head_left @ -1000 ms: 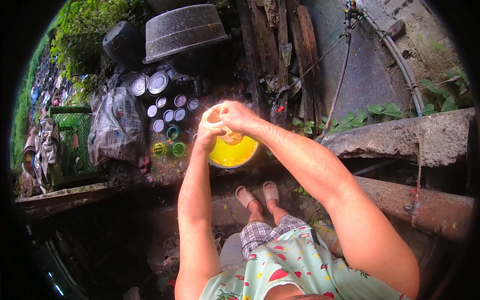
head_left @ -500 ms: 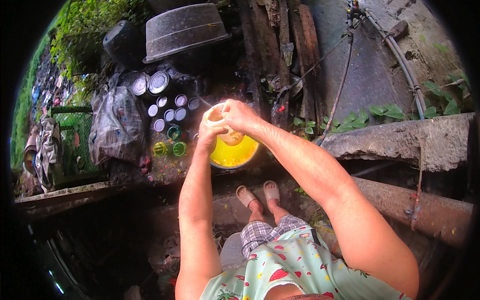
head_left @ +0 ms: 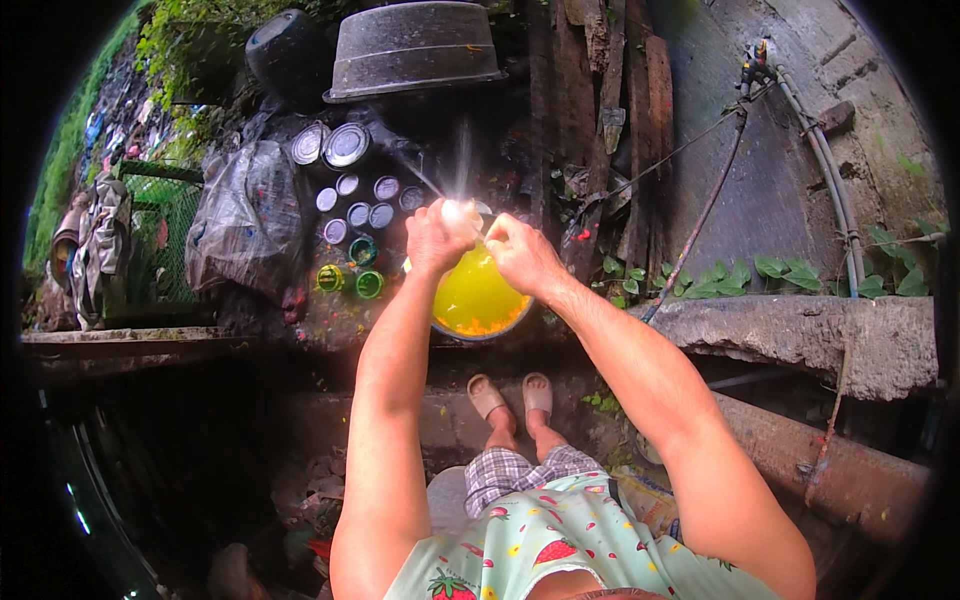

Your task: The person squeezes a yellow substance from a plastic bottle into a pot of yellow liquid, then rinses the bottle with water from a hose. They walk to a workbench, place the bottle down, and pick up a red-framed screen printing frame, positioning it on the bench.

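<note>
My left hand [head_left: 437, 238] is closed around a pale, rounded, cup-like container [head_left: 462, 216], overexposed in the light. A whitish spray [head_left: 463, 160] fans out just beyond it. My right hand [head_left: 520, 258] is close beside it, its fingers pressed together; whether they grip the container's edge or something small is hidden. Directly below both hands stands a round bucket [head_left: 478, 340] with a dark outer rim. Bright yellow liquid [head_left: 480, 285] fills it, with orange bits gathered along the near side.
Several round tins with pale lids [head_left: 347, 146] and a green-rimmed one [head_left: 369, 284] stand left of the bucket. Beyond are an overturned grey tub [head_left: 415, 50] and a dark plastic sack [head_left: 245, 220]. Wooden planks [head_left: 590, 120] and a concrete ledge [head_left: 790, 335] lie to the right.
My hands, together on the pale container before, have moved slightly apart. The container is now mostly in my left hand, and a spray shows beyond it. The view has shifted a little.
</note>
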### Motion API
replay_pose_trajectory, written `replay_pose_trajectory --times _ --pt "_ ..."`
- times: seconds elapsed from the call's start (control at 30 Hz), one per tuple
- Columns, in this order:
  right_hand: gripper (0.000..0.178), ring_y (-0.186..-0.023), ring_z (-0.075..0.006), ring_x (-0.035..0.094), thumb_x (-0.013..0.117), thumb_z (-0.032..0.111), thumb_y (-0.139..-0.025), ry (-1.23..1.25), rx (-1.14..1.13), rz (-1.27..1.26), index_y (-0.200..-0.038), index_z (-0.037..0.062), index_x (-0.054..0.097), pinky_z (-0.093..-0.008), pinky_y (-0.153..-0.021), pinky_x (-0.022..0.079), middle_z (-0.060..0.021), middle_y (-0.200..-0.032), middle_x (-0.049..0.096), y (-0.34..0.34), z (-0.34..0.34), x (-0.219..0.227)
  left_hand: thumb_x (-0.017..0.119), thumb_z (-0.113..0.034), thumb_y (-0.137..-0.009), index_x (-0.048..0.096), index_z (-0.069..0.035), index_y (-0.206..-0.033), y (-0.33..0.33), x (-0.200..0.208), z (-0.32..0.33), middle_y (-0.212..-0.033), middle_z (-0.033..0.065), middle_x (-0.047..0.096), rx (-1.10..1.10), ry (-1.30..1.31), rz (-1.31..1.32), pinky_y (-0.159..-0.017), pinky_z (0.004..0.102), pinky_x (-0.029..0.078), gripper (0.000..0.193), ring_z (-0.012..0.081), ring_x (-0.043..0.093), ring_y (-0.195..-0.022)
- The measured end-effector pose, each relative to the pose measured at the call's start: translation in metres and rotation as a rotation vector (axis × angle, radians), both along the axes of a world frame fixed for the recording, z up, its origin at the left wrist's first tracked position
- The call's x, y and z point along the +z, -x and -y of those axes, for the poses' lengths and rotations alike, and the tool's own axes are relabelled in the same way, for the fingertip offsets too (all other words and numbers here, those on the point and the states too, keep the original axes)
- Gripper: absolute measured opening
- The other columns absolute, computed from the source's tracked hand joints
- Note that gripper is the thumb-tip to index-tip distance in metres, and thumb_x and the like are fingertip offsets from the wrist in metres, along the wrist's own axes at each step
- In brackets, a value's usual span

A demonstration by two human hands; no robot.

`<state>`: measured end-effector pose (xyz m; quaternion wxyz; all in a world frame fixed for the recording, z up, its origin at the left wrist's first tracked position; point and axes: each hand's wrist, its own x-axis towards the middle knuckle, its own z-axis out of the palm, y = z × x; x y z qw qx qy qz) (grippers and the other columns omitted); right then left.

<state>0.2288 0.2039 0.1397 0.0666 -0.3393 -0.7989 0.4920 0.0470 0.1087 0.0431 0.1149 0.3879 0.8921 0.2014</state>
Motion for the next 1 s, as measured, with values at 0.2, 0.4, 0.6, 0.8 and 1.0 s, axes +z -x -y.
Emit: replay_pose_trajectory --times 0.2,0.4,0.6,0.8,1.0 --pt "0.016 -0.074 -0.0314 0.072 0.066 0.02 -0.1 -0.009 0.004 -0.062 -0.106 0.0056 0.067 -0.0481 -0.072 0.053 -0.0166 -0.075 0.07 -0.005 0.014 -0.001 0.088 -0.027 -0.075 0.057 -0.004 -0.149 0.001 -0.02 0.006 -0.134 0.0175 0.064 0.091 -0.052 -0.252 -0.108 0.0487 0.053 0.083 0.0408 0.058 -0.125" --pt "0.016 -0.098 -0.045 0.076 0.064 0.019 -0.099 0.09 0.007 -0.018 -0.109 0.0067 0.066 -0.0552 -0.086 0.057 -0.0255 -0.097 0.076 0.001 0.015 0.007 0.084 -0.023 -0.076 0.058 0.001 -0.147 0.001 -0.05 0.011 -0.134 0.0188 0.064 0.055 -0.188 -0.343 -0.114 0.0494 0.044 0.08 0.0393 0.058 -0.128" --pt "0.018 -0.101 -0.0445 0.076 0.065 0.021 -0.099 0.075 -0.035 0.001 -0.108 0.0071 0.069 -0.0547 -0.089 0.058 -0.0243 -0.101 0.078 0.01 0.018 0.001 0.085 -0.018 -0.074 0.057 -0.002 -0.148 -0.006 -0.059 0.013 -0.136 0.0172 0.061 -0.005 -0.267 -0.436 -0.115 0.0519 0.044 0.081 0.0402 0.055 -0.13" --pt "0.019 -0.096 -0.0363 0.076 0.069 0.022 -0.099 0.102 -0.086 0.014 -0.107 0.0051 0.07 -0.0483 -0.083 0.057 -0.0239 -0.099 0.076 0.018 0.026 -0.005 0.077 -0.017 -0.08 0.06 -0.002 -0.145 -0.011 -0.063 0.007 -0.13 0.0155 0.063 0.047 -0.269 -0.544 -0.107 0.0526 0.046 0.069 0.04 0.057 -0.125" --pt "0.018 -0.092 -0.0338 0.077 0.069 0.021 -0.1 0.04 -0.147 0.015 -0.107 0.0045 0.069 -0.049 -0.082 0.058 -0.0234 -0.098 0.076 0.02 0.028 -0.012 0.077 -0.019 -0.082 0.062 -0.002 -0.143 -0.016 -0.065 0.003 -0.128 0.0145 0.063 0.04 -0.22 -0.553 -0.106 0.0524 0.045 0.065 0.0392 0.058 -0.124"
